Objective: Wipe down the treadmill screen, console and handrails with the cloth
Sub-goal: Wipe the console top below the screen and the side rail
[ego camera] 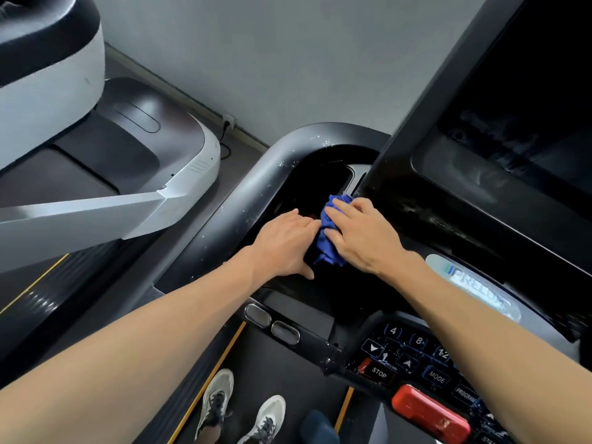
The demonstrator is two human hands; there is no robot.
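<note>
The crumpled blue cloth [330, 233] lies in the recessed black tray of the glossy black plastic console [320, 290], left of the dark screen [528, 139]. The right hand [362, 235] presses it down with straight, spread fingers, evidently to scrub the recess. The left hand [285, 245] rests flat beside it, fingers extended and holding nothing, likely bracing. Droplets speckle the curved black handrail [256, 187], judged not yet wiped.

Second treadmill [96, 174] at left, white and grey casing, dark belt, angled white side rail. Grey wall [256, 52] behind. Wall socket [229, 119] low on wall, black cable [224, 145] running from it to floor. Pair of white sneakers [240, 411] with dark laces at bottom, standing on dark belt between yellow stripes.
</note>
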